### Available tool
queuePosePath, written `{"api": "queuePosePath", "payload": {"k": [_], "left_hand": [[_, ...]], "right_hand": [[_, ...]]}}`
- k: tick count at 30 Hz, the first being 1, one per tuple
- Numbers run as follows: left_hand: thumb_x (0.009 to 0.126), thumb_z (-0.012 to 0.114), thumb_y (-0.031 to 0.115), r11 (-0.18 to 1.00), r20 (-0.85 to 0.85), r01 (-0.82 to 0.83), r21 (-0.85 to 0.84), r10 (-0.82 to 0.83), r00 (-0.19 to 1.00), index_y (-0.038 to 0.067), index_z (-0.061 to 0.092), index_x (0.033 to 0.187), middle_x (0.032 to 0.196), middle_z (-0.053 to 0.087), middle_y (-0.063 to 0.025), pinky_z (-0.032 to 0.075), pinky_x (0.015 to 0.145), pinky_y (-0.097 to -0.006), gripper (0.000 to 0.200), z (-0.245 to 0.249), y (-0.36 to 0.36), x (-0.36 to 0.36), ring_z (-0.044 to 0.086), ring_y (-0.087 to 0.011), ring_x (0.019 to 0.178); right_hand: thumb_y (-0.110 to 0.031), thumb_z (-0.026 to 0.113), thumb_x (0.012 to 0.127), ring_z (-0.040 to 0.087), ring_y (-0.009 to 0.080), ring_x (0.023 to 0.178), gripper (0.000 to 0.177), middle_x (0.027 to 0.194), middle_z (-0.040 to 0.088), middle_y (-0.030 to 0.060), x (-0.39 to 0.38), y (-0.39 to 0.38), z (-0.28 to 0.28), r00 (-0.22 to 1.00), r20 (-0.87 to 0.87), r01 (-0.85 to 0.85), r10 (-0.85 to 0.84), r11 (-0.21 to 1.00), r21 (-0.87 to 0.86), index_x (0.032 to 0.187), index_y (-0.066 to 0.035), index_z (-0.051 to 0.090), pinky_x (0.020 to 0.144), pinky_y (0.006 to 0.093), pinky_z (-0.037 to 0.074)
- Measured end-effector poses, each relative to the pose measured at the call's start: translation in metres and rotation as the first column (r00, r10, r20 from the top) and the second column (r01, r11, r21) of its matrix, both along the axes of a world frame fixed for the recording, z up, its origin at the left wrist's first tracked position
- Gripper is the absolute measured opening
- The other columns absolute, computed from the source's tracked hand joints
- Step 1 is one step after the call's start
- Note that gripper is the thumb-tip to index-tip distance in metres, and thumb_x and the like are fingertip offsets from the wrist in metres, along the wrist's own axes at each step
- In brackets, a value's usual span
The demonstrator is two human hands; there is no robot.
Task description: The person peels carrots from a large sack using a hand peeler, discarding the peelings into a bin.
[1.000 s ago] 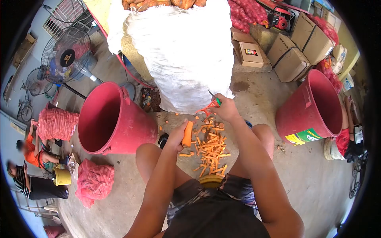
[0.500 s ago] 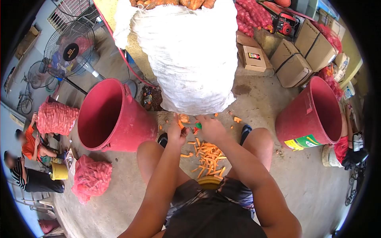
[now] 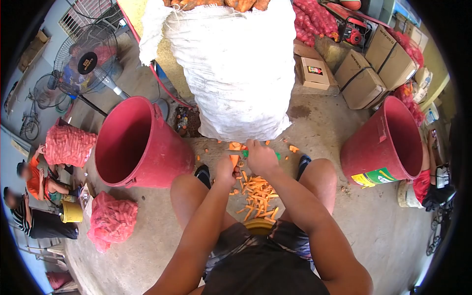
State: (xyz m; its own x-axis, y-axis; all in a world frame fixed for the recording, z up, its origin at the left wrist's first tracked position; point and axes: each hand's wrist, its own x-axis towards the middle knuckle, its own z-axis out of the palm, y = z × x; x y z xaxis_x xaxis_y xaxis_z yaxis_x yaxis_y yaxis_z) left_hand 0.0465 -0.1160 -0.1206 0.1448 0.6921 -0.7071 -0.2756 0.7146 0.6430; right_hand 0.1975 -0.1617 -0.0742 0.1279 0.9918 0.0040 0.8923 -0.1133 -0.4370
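Note:
My left hand (image 3: pixel 225 169) is closed round an orange carrot (image 3: pixel 234 159), whose upper end sticks out above the fingers. In my right hand (image 3: pixel 261 158) is a knife (image 3: pixel 245 154) with a green handle; its dark blade points left, across the top of the carrot. Just beyond the hands lie orange pieces (image 3: pixel 237 146) by the foot of a big white sack (image 3: pixel 241 73). On the floor between my legs is a pile of cut orange strips (image 3: pixel 260 195). The palms and most fingertips are hidden.
Large red bins stand at left (image 3: pixel 147 147) and right (image 3: pixel 381 142). A pink net bag (image 3: pixel 114 219) lies lower left, near two people (image 3: pixel 34 177). A fan (image 3: pixel 87 63) is upper left; cardboard boxes (image 3: pixel 361 78) are upper right.
My left hand has moved slightly right and down, and the carrot now stands upright in it. The knife blade has come across the carrot's top. My right hand has shifted slightly.

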Motion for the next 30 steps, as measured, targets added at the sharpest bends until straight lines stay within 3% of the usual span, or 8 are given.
{"api": "queuePosePath", "payload": {"k": [5,10,18,21,23,26,28,30], "left_hand": [[0.109,0.038,0.034,0.968,0.129,0.229,0.101,-0.241,0.962,0.012,0.062,0.099,0.075,0.056,-0.0002,0.028,0.041,-0.0269,0.034,0.026,-0.006,-0.002,0.038,-0.0096,0.045],[0.111,0.039,0.042,0.927,-0.026,0.310,0.209,-0.312,0.950,0.008,0.064,0.100,0.064,0.049,0.0014,0.025,0.038,-0.0287,0.043,0.032,-0.012,0.004,0.032,-0.0086,0.041],[0.110,0.038,0.062,0.882,-0.284,0.347,0.319,-0.260,0.923,0.006,0.067,0.095,0.060,0.045,0.0023,0.025,0.039,-0.0268,0.065,0.007,-0.009,0.008,0.031,-0.0074,0.041],[0.109,0.040,0.063,0.864,-0.306,0.352,0.360,-0.247,0.919,0.006,0.067,0.094,0.060,0.046,0.0024,0.025,0.039,-0.0267,0.065,0.012,-0.010,0.014,0.032,-0.0070,0.041],[0.109,0.041,0.064,0.864,-0.325,0.338,0.373,-0.220,0.920,0.006,0.067,0.094,0.060,0.046,0.0025,0.025,0.039,-0.0268,0.066,0.017,-0.015,0.002,0.032,-0.0068,0.041],[0.108,0.045,0.062,0.846,-0.346,0.326,0.421,-0.183,0.920,0.004,0.069,0.097,0.062,0.048,0.0026,0.029,0.043,-0.0271,0.064,0.025,-0.002,-0.011,0.038,-0.0064,0.045],[0.104,0.054,0.062,0.595,-0.635,0.555,0.581,-0.095,0.766,-0.002,0.072,0.105,0.072,0.064,-0.0127,0.049,0.066,-0.0398,0.066,0.015,0.002,-0.018,0.062,-0.0241,0.068],[0.104,0.057,0.059,0.542,-0.720,0.630,0.556,-0.065,0.691,-0.002,0.071,0.106,0.072,0.064,-0.0144,0.050,0.065,-0.0406,0.064,0.031,-0.001,-0.018,0.063,-0.0261,0.067]], "right_hand": [[-0.013,0.062,0.091,0.072,0.0428,0.102,0.030,0.109,0.069,0.0232,0.012,0.001,0.017,0.997,-0.035,-0.075,0.072,0.994,-0.085,0.117,-0.001,0.053,0.091,0.0536,0.057],[-0.014,0.062,0.091,0.072,0.0429,0.105,0.030,0.113,0.070,0.0244,0.016,0.005,0.013,0.998,-0.036,-0.048,0.045,0.993,-0.107,0.116,0.000,0.055,0.091,0.0522,0.057],[-0.020,0.067,0.090,0.071,0.0442,0.103,0.031,0.111,0.073,0.0255,0.033,0.015,-0.012,0.997,-0.064,0.040,-0.050,0.988,-0.148,0.112,0.001,0.066,0.091,0.0539,0.057],[-0.018,0.063,0.091,0.071,0.0410,0.111,0.035,0.119,0.073,0.0248,0.073,0.035,-0.061,1.000,-0.013,-0.017,0.013,0.921,-0.390,0.118,0.003,0.069,0.097,0.0483,0.056],[-0.022,0.065,0.088,0.072,0.0410,0.103,0.032,0.105,0.074,0.0282,0.083,0.037,-0.073,1.000,-0.003,-0.024,0.026,0.867,-0.498,0.107,0.002,0.075,0.090,0.0495,0.057],[-0.022,0.064,0.088,0.071,0.0402,0.105,0.033,0.104,0.074,0.0280,0.070,0.034,-0.069,0.996,-0.091,-0.049,0.017,0.934,-0.355,0.109,0.002,0.074,0.091,0.0495,0.057],[-0.022,0.064,0.088,0.071,0.0406,0.106,0.033,0.105,0.074,0.0277,0.056,0.024,-0.030,0.983,-0.185,-0.062,0.009,0.956,-0.287,0.110,0.001,0.074,0.091,0.0501,0.056],[-0.022,0.064,0.089,0.071,0.0411,0.106,0.033,0.106,0.074,0.0274,0.039,0.014,0.008,0.957,-0.292,-0.060,-0.005,0.975,-0.212,0.112,0.000,0.074,0.092,0.0507,0.055]]}}
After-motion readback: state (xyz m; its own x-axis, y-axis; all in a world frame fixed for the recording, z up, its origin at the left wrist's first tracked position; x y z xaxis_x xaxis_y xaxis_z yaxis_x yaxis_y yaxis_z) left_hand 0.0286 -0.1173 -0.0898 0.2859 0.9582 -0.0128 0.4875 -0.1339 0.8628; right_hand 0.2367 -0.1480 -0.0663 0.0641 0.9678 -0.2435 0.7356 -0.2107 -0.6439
